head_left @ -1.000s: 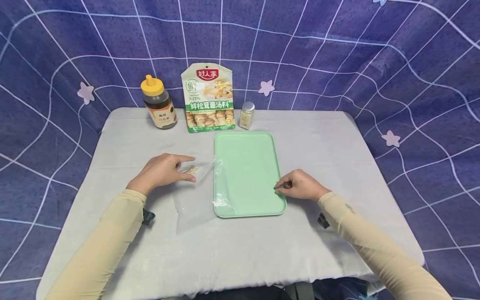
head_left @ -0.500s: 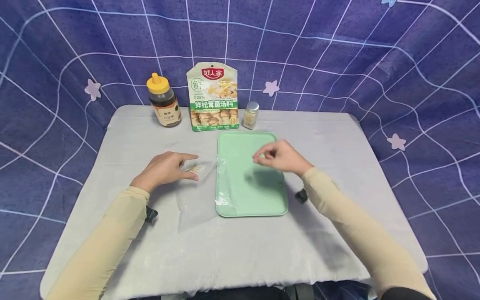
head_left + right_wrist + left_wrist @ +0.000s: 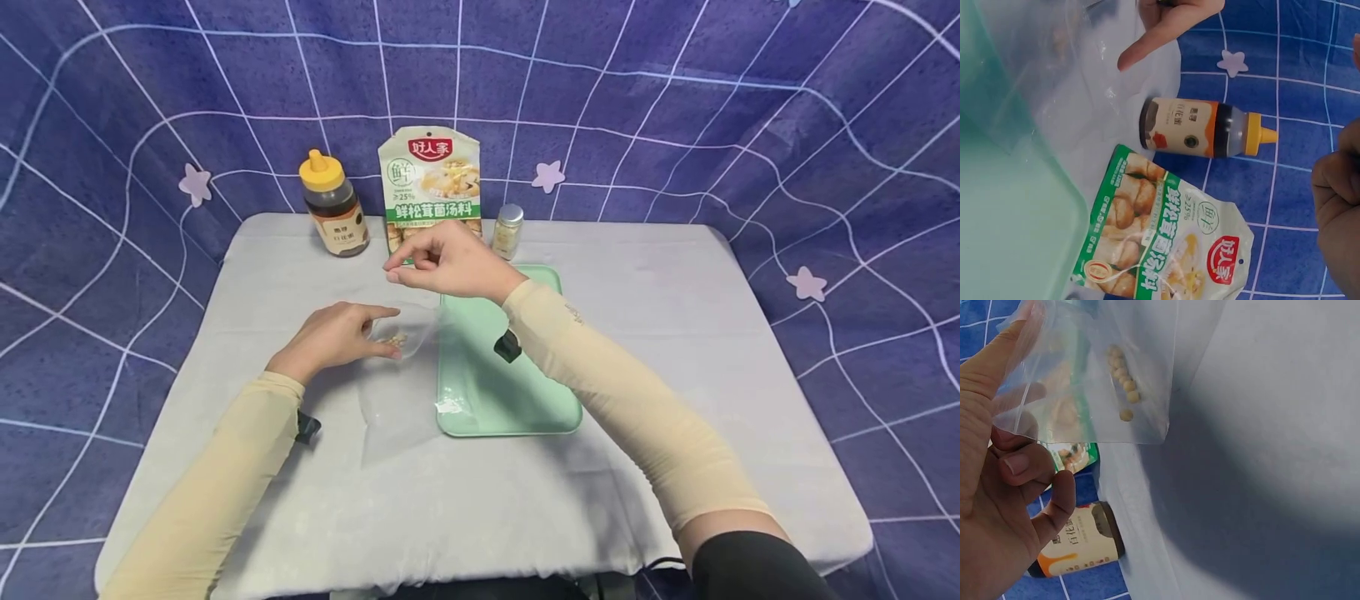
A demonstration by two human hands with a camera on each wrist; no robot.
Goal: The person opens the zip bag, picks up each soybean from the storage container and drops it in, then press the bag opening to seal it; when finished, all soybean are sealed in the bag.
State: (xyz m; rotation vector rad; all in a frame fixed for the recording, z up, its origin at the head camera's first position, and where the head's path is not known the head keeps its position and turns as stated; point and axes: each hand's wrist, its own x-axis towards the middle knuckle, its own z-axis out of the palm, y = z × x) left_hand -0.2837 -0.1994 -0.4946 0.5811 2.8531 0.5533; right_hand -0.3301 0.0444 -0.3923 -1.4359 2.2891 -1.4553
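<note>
- The mouth of a clear plastic bag is held up by the left hand, its edge pinched between thumb and forefinger, so that an opening is kept facing the other hand.
- A few small pale beans are seen lying in a row inside the bag, just beyond the left fingertips; the rest of the bag lies flat on the grey cloth, trailing toward the person, with one edge lapped over the green tray.
- The right hand is raised above and just beyond the bag's mouth, fingers curled with the tips drawn together as if in a pinch; whether anything is held between them cannot be told.
- Beyond both hands, a honey bottle, a soup-base pouch and a small spice jar are stood in a row against the backdrop, out of the working space.
</note>
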